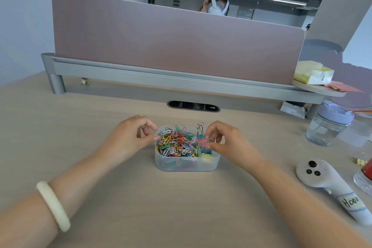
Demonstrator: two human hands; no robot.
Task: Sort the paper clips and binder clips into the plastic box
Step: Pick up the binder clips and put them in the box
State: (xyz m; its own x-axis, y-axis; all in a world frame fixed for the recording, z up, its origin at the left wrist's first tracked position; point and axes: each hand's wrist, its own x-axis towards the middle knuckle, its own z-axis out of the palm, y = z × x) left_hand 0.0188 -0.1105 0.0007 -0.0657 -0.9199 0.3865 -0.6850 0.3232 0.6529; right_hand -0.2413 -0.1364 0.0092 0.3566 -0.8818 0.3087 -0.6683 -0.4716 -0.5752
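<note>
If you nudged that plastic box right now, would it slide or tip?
The box would probably slide: it looks low, wide and flat-bottomed on a smooth desk. The heaped paper clips likely add weight, and a sharp shove might spill some.

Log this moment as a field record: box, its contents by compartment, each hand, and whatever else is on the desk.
box: clear plastic box on desk, two compartments
left compartment: heap of coloured paper clips
right compartment: binder clips, one with silver handles upright
left hand: at box's left rim, fingertips pinched
right hand: at the right compartment, fingers on a binder clip
bracelet: white, left wrist
other items: controller, jar
</note>
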